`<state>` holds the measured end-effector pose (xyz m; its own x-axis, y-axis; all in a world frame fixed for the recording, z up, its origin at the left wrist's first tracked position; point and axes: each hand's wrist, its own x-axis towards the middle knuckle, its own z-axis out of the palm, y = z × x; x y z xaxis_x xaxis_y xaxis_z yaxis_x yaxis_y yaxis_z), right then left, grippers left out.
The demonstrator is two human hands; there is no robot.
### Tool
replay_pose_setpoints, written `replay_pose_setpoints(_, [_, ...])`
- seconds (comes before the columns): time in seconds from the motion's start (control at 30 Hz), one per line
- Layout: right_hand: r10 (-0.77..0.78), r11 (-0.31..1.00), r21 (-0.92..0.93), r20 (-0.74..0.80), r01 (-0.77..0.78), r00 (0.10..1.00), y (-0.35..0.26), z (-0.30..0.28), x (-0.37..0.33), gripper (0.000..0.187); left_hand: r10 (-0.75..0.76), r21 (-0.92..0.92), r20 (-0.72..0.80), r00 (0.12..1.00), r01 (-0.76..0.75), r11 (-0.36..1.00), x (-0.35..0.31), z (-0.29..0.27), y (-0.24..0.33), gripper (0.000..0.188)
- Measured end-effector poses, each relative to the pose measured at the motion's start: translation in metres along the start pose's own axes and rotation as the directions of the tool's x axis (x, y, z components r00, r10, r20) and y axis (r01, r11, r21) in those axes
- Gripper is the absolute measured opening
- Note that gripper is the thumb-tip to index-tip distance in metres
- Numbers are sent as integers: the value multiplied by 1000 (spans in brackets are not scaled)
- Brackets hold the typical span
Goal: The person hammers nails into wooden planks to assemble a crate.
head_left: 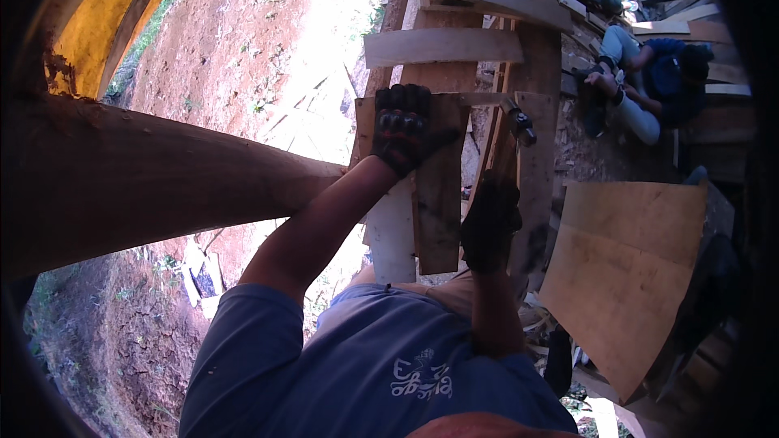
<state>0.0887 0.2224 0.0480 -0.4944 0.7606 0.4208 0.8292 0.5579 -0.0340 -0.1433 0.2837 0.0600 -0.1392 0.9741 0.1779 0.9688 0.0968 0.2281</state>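
Note:
My left hand (402,126), in a black padded glove, grips the top of a short wooden board (441,211). Its fingers bend over the far end and its thumb reaches out to the right. My right hand (491,227), also in a dark glove, is closed around the handle of a hammer (519,122). The hammer's metal head is up, over a long plank on the right. Beside the gripped board, a paler board (392,231) lies toward my body. A crosswise board (442,47) rests farther out, beyond my left hand.
A thick round timber post (162,182) crosses from the left to near my left forearm. A plywood sheet (629,272) stands at the right. A seated person (649,85) is at the far right, near scattered planks. Bare earth slopes away at the left, below.

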Motion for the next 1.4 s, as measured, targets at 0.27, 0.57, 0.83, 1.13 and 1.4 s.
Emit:
replay_pose_setpoints(0.27, [12, 1000, -12, 19, -12, 1000, 11, 26, -10, 31, -34, -8, 149, 988, 35, 999, 8, -10, 7, 93])
replay_pose_setpoints(0.57, [-95, 967, -239, -22, 87, 995, 7, 40, 1, 26, -7, -13, 38, 999, 7, 1000, 7, 0, 4, 92])
replay_pose_setpoints(0.83, [-159, 859, -476, 105, 190, 982, 5, 24, -8, 31, -13, -10, 55, 998, 14, 1000, 7, -6, 7, 87])
replay_pose_setpoints(1.13, [-37, 965, -261, 15, 40, 999, 5, 5, -1, 24, 3, -4, -27, 1000, -3, 1000, 3, 1, 2, 80])
replay_pose_setpoints(1.4, [-57, 958, -283, -15, 50, 998, 5, 5, 2, 19, 39, -6, -89, 995, -40, 999, 2, 3, -1, 78])
